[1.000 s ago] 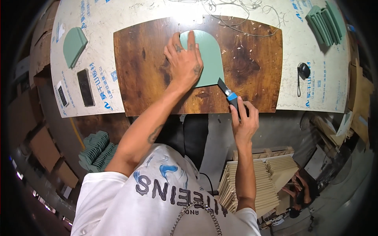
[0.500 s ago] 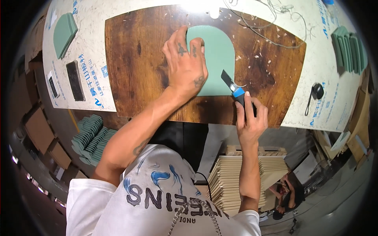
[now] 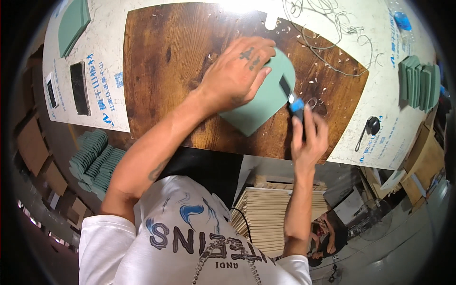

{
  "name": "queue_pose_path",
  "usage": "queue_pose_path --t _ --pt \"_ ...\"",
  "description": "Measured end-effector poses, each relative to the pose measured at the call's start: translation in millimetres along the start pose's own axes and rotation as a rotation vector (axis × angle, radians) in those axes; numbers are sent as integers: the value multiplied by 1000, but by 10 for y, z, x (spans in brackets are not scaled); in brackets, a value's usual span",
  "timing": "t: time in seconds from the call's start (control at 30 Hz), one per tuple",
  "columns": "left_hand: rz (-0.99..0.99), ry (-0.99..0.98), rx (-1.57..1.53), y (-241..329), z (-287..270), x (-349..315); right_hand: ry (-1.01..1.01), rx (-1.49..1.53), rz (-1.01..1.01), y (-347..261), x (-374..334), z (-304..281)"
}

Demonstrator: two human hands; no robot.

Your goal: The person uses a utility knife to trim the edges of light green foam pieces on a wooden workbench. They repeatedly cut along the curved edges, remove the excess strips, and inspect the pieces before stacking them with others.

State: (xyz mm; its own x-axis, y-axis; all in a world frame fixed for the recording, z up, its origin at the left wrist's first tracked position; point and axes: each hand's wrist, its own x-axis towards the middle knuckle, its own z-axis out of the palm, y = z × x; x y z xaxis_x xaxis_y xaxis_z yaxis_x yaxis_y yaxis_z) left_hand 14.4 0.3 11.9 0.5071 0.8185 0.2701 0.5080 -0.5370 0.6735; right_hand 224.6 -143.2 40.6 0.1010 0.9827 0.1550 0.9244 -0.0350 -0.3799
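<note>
A green rounded panel (image 3: 264, 101) lies tilted on the brown wood-grain board (image 3: 166, 71), its straight-edged corner pointing toward me. My left hand (image 3: 241, 71) grips the panel from above, fingers bent over its far part and hiding much of its left side. In my right hand (image 3: 308, 137) is a utility knife (image 3: 297, 107) with a blue collar and a dark blade. The blade lies at the panel's right edge. Beside the collar curls a thin pale shaving (image 3: 312, 102).
Stacked green panels (image 3: 419, 85) stand at the right, others (image 3: 75, 26) at the far left. A phone (image 3: 80, 88) and a small black corded object (image 3: 373, 125) lie on the white table (image 3: 114, 47). Loose cord (image 3: 332, 42) and scraps lie far right. Another person (image 3: 327, 237) is behind.
The green panel has turned clockwise, its near corner now pointing toward me. My left hand has moved right with it. The knife has stayed at the panel's right edge.
</note>
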Motion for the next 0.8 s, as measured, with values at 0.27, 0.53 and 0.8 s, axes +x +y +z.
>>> queue_pose_path --t 0.27,0.53,0.8 --pt "-394 140 297 367 237 -154 26 -32 78 -103 -198 4" --pt "-323 68 315 274 179 -181 -6 5 24 -8 131 39" --pt "-70 -5 -21 53 127 15 -75 40 -31 243 239 -56"
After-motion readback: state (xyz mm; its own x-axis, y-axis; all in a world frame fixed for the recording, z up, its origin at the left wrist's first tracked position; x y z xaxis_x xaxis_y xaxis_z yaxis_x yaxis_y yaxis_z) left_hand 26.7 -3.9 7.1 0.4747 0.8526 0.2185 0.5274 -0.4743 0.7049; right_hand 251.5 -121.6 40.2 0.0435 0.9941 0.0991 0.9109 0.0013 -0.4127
